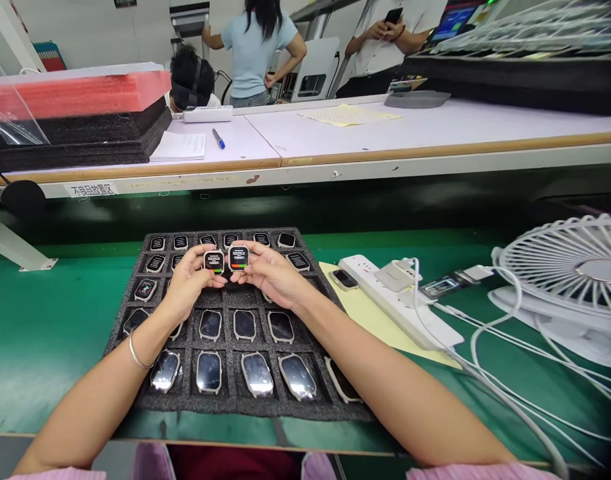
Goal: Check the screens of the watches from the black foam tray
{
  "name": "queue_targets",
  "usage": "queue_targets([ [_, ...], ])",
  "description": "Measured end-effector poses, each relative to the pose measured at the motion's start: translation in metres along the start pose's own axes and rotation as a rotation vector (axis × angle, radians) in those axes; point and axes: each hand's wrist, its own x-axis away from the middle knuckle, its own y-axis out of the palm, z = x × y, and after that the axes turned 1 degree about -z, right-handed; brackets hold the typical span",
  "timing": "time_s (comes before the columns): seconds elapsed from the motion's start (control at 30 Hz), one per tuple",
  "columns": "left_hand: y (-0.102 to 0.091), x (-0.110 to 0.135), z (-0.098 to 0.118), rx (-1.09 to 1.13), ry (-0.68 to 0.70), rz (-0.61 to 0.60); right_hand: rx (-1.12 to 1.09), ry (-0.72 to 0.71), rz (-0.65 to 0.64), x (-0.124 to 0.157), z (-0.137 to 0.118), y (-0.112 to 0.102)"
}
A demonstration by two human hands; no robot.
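Observation:
My left hand grips a smartwatch without a strap, its screen lit with text and a red and green strip. Close beside it, my right hand pinches a second smartwatch, whose screen shows a similar page. Both are held above a dark foam tray divided into square pockets. Strapless watches lie in its pockets; a watch in the front row has a dark screen, while several at the back show lit text. My hands and forearms hide some pockets.
Right of the tray are a white power strip, a single watch on yellow paper, loose white cables and a white fan. Above runs a shelf with foam stacks and a pen. Several people are beyond.

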Motion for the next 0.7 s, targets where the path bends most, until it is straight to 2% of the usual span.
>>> queue_targets([
  [0.4,-0.0008,-0.0008,-0.0052,-0.034,0.092,-0.020,0.021,-0.011,-0.010,0.0012,-0.0017,0.0007],
  [0.7,-0.0011,-0.0008,-0.0063,-0.041,0.106,-0.022,0.038,-0.018,-0.018,0.0021,-0.0022,0.0021],
])
